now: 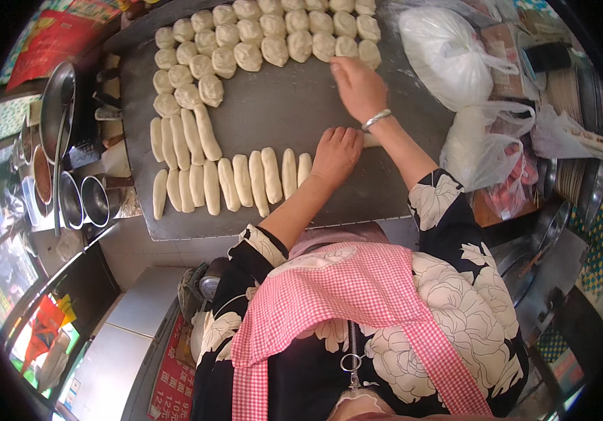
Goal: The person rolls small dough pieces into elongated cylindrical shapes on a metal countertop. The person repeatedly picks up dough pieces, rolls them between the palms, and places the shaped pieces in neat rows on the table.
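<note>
My left hand (338, 156) lies palm down on the dark work surface (280, 105), just right of a row of dough strips (271, 176). What is beneath its fingers is hidden. My right hand (360, 89), with a silver bracelet at the wrist, reaches to the front edge of the rows of coiled dough pieces (275, 51). Its fingertips are beside one coiled piece, and whether they grip it cannot be told. Part of another dough strip (372, 140) shows under my right forearm. More upright dough strips (208, 134) line the left side.
Tied white plastic bags (446, 58) and a clear bag with red contents (512, 181) stand at the right. Metal bowls (95, 201) and a large wok-like pan (58, 113) with a long-handled utensil are on the left, beyond the board's edge.
</note>
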A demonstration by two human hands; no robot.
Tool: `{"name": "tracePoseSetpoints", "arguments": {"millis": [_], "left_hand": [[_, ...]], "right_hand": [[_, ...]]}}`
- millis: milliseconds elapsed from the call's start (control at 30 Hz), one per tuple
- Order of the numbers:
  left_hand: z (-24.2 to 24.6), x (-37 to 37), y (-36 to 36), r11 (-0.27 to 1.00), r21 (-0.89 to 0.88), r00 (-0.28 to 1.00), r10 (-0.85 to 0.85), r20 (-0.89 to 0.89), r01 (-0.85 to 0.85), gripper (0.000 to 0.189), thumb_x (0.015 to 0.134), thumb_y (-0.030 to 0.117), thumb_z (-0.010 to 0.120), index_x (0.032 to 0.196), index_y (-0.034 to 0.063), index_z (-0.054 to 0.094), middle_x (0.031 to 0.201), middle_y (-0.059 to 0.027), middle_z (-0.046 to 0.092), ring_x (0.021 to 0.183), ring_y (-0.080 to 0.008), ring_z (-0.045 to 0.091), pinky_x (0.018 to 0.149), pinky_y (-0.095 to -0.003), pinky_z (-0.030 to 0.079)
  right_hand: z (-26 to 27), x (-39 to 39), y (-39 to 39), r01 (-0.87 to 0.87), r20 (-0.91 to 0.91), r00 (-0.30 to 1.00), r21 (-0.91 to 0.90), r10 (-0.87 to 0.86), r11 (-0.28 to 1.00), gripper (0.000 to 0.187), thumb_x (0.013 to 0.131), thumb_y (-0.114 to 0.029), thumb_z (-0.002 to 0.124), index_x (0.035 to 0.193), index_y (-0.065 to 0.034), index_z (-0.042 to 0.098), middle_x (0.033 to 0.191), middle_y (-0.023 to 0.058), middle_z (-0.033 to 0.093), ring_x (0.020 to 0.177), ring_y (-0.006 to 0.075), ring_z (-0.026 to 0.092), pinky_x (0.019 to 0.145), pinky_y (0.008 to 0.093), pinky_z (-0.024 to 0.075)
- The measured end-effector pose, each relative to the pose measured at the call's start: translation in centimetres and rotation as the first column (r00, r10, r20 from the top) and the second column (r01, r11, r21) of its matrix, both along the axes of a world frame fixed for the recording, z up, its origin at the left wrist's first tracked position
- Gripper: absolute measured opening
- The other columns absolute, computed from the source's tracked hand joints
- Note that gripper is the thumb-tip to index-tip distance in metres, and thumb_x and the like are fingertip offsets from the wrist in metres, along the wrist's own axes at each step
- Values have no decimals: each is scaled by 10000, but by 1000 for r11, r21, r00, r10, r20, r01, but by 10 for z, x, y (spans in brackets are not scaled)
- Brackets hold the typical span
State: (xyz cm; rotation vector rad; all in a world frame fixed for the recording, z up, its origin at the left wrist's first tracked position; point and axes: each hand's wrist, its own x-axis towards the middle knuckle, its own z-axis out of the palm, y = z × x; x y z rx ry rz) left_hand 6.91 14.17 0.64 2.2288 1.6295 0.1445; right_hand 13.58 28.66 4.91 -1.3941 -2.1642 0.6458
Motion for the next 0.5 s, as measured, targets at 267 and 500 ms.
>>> {"name": "tracePoseSetpoints", "arguments": {"millis": [267,500], "left_hand": [[37,-92,-99,499,-808,-64,838,542,-312,307,1035,171,684,1298,16,649,1090,-75,712,986,-195,703,830,-336,546],[39,-168,-116,375,-741,-338,713,614,-557,320,1101,200,620,1329,-24,615,1132,-63,700,982,-110,641,879,-289,516]], "right_hand": [[19,-136,30,-413,-116,910,-364,399,835,316,1024,-383,663,1025,-92,787,852,134,769,801,298,758,755,426,580],[-59,-232,-29,-138,-120,985,-84,127,987,537,851,-520,836,1028,-25,727,905,127,752,881,344,738,835,445,591]]}}
